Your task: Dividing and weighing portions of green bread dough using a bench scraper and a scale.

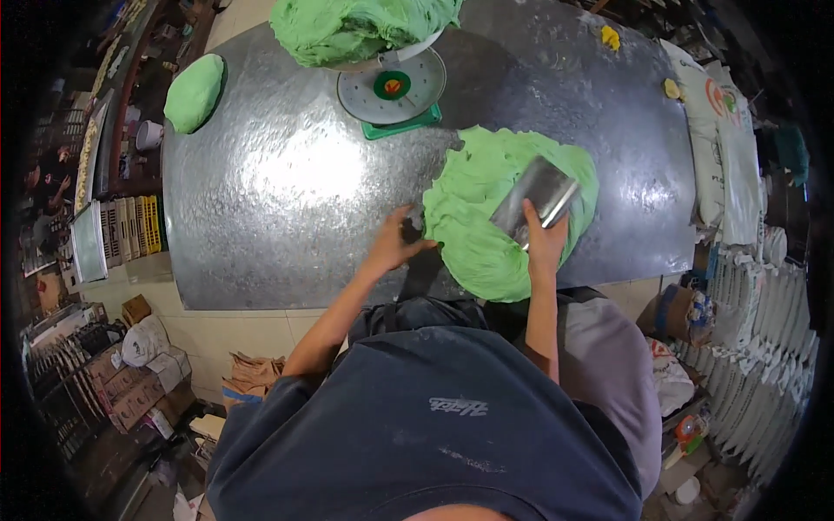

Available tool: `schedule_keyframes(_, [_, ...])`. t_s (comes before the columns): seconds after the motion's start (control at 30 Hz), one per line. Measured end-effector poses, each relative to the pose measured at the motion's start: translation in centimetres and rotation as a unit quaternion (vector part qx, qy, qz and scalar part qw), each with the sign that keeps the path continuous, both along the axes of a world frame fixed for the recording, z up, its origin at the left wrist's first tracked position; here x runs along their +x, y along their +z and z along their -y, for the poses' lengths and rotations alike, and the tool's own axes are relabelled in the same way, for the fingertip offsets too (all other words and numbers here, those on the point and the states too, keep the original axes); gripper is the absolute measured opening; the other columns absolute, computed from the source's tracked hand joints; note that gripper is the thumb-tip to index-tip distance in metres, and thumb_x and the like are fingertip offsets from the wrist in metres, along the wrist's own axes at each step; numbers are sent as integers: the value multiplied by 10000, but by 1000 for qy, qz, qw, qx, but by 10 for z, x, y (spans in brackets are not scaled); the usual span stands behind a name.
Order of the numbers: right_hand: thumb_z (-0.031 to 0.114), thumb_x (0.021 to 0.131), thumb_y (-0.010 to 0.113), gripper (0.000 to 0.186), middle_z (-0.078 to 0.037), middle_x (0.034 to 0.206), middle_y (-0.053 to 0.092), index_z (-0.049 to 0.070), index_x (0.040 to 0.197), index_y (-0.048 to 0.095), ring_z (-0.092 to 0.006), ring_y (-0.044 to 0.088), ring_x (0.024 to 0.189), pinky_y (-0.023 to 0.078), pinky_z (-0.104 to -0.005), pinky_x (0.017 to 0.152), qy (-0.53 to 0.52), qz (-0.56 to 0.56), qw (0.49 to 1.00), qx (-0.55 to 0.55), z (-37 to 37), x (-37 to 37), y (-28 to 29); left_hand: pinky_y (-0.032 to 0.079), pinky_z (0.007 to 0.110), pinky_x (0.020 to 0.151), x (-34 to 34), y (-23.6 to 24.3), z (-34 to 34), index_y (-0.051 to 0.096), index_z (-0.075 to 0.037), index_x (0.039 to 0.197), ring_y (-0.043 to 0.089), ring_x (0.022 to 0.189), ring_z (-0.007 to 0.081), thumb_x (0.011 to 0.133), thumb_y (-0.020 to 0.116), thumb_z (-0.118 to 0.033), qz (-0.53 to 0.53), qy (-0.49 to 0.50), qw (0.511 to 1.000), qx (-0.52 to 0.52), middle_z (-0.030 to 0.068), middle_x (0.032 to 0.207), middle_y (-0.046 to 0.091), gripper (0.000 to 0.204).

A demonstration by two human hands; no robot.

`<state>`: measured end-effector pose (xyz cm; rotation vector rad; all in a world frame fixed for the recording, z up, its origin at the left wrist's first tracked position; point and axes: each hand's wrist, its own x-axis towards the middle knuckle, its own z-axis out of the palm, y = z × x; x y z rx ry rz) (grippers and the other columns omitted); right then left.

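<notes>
A large, uneven mound of pale green dough lies on the metal tabletop toward its front right. My right hand grips a rectangular metal scraper, which rests on the dough's right part. At the dough's left edge, my left hand has fingers apart and curved, with fingertips at or touching that edge. Behind the mound stands a green scale with a round pan. Above it more green dough sits in a pale container.
A smooth green dough lump lies at the back left. Small yellow pieces are at the back right. Stacked white sacks border the table's right. Crates stand at left, cardboard boxes lower left. Distant people appear far left.
</notes>
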<state>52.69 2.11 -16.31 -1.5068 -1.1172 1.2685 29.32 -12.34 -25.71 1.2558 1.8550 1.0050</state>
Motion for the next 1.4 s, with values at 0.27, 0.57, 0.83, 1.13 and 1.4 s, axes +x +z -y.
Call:
schedule_keyframes(0.27, [117, 784, 639, 425, -247, 857, 630, 11, 1126, 408, -459, 613, 754, 480, -555, 660, 335, 418, 844, -3, 68, -70, 47, 507, 274, 632, 3, -11, 4, 607, 41, 900, 634, 746, 110, 779, 770, -133, 178, 5, 979, -95, 102, 825, 688, 268])
schedule_keyframes(0.57, [213, 791, 662, 498, -289, 888, 633, 23, 1166, 396, -486, 611, 768, 477, -544, 655, 185, 400, 898, -17, 71, -90, 23, 477, 267, 622, -50, 33, 31, 630, -25, 985, 585, 677, 136, 828, 714, -171, 162, 13, 983, -84, 62, 801, 627, 230])
schedule_keyframes(0.83, [364, 756, 785, 521, -143, 999, 605, -13, 1054, 585, -258, 593, 954, 468, -400, 850, 88, 296, 901, 306, -136, -103, 104, 479, 304, 783, -152, 114, -59, 572, -41, 1107, 564, 957, 195, 842, 706, -179, 115, 199, 961, 157, 105, 1109, 549, 328])
schedule_keyframes(1.13, [649, 896, 421, 724, -149, 1264, 567, 71, 1316, 536, -224, 537, 1127, 376, -347, 997, 361, 266, 885, 125, -313, -312, 137, 175, 512, 1099, -146, 229, -209, 490, -173, 1350, 209, 1367, 404, 852, 638, -377, -190, 151, 898, 368, 233, 1471, 239, 557])
schedule_keyframes(1.4, [487, 728, 686, 541, -197, 871, 661, 81, 1079, 618, -401, 624, 842, 501, -471, 743, 380, 412, 707, 431, -48, -359, 245, 169, 533, 1103, -136, 59, -199, 224, -93, 1464, 193, 1374, 400, 910, 500, -485, -68, 245, 857, 447, 217, 1500, 200, 733])
